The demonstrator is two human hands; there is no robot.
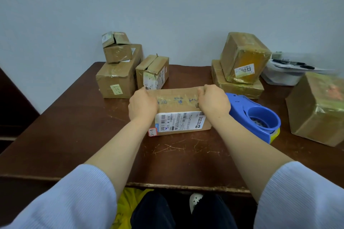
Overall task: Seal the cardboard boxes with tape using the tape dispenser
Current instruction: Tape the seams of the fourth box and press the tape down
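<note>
A flat cardboard box (178, 104) with a white shipping label lies in the middle of the brown table (74, 126). Clear tape runs along its top. My left hand (142, 105) grips the box's left end, fingers curled over the far edge. My right hand (214, 101) grips the right end the same way. A blue tape dispenser (255, 117) lies on the table just right of my right hand, untouched.
Several taped boxes stand stacked at the back left (117, 78), one (152, 71) behind the held box. Two stacked boxes (242, 65) sit back right, a large box (316, 109) at the far right, a white bag (284, 72) behind it.
</note>
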